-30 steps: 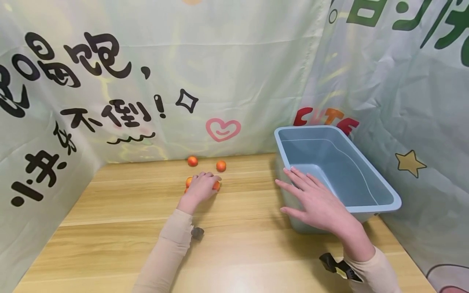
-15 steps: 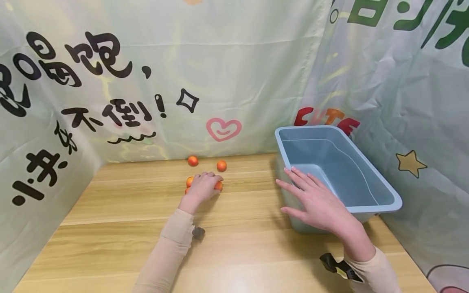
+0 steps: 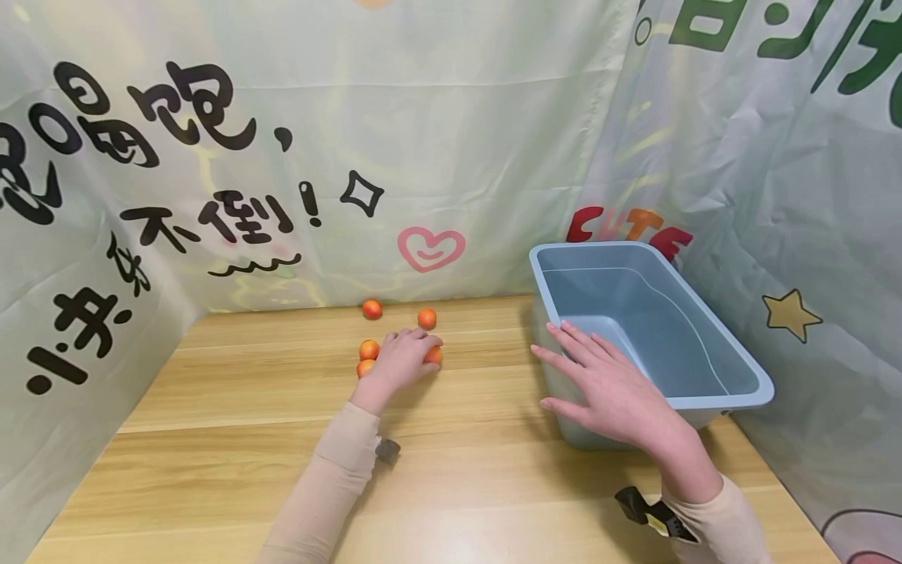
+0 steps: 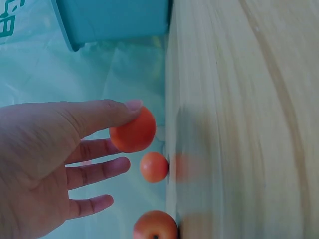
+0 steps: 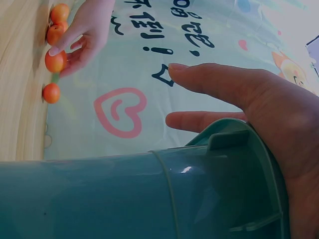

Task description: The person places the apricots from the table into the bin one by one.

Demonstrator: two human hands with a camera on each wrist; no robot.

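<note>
My left hand [image 3: 396, 360] is over the wooden table, left of the bin. It pinches a round orange-red fruit [image 4: 133, 130] between thumb and index finger; the other fingers stretch out apart from it. Two more fruits, an upper [image 3: 369, 349] and a lower one [image 3: 366, 367], sit just left of this hand. Near the back wall lie a left [image 3: 372, 309] and a right fruit [image 3: 427, 318]. My right hand [image 3: 613, 392] rests at the near left rim of a blue-grey plastic bin [image 3: 719, 403], fingers straight and spread; the right wrist view shows the rim beside its palm.
The tall bin stands at the table's right side, its top open upward. Printed cloth [image 3: 493, 157] hangs behind the table and along both sides. Bare wood [image 3: 451, 470] stretches between the two arms. Each sleeve has a dark wrist mount.
My left hand has shifted slightly right with the fruit, uncovering more of the two fruits at its left. My right hand stays in place at the bin.
</note>
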